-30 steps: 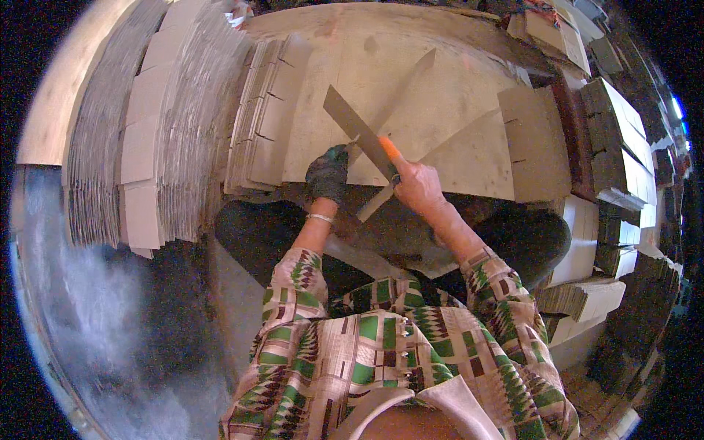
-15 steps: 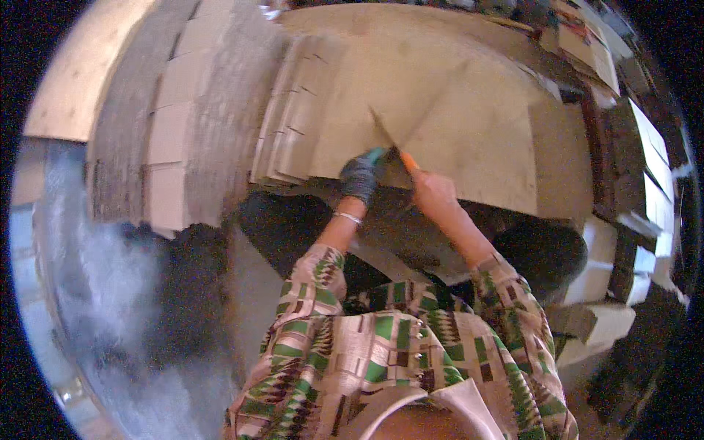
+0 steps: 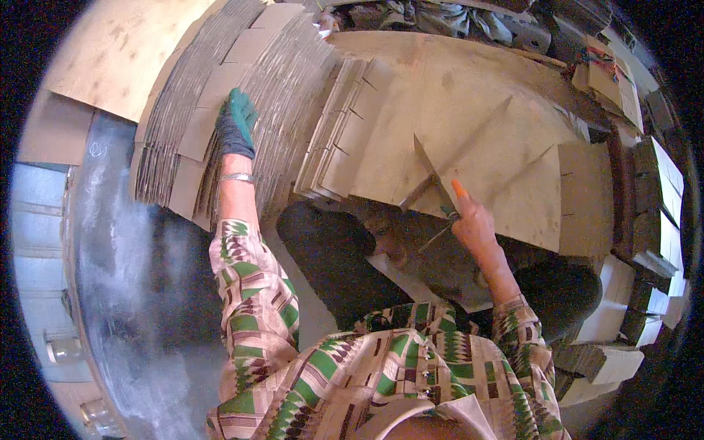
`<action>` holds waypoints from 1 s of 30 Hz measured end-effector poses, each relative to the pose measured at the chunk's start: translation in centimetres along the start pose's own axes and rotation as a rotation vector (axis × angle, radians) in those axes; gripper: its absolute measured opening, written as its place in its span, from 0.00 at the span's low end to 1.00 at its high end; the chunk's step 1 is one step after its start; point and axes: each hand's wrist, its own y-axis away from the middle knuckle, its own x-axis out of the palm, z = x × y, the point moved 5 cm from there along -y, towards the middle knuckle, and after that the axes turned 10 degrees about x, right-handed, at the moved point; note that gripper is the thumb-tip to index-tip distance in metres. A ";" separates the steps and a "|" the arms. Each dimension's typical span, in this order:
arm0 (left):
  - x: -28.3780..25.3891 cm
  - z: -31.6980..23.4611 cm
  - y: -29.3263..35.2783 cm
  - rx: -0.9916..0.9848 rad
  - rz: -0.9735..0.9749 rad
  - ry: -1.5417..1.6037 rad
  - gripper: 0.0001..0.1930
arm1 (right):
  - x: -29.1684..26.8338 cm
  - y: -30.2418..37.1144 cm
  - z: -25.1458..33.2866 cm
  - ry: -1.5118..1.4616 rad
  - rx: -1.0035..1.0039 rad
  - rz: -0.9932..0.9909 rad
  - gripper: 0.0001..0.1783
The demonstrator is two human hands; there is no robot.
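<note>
At the board's near edge (image 3: 513,231), the right hand (image 3: 475,224) grips a blade (image 3: 433,167). The left hand (image 3: 237,126) overlies stacked cardboard (image 3: 284,95), grip unclear.

Green-and-grey glove (image 3: 237,126), brown cardboard stack (image 3: 277,84), green-brown-cream geometric shirt (image 3: 367,367).

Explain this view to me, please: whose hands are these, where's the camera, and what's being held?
No machine here: these are a person's two hands. The camera, worn on the head, looks down through a fisheye lens that bends straight edges. The right hand holds a long, flat, blade-like strip over a wooden board. The gloved left hand is over a large cardboard stack; whether it touches is unclear. Slotted cardboard pieces are at the board's left side, another cardboard piece at its right.
</note>
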 end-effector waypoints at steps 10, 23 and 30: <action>16.0 0.6 13.3 0.459 0.470 -0.852 0.35 | -14.4 -8.1 4.3 0.332 -0.142 -0.146 0.42; 26.3 8.2 20.6 0.693 1.017 -1.327 0.19 | -5.9 -5.4 5.0 0.311 -0.246 -0.029 0.23; 23.9 7.3 21.5 0.712 0.820 -1.265 0.37 | -14.2 -5.8 -2.0 0.217 -0.038 -0.351 0.51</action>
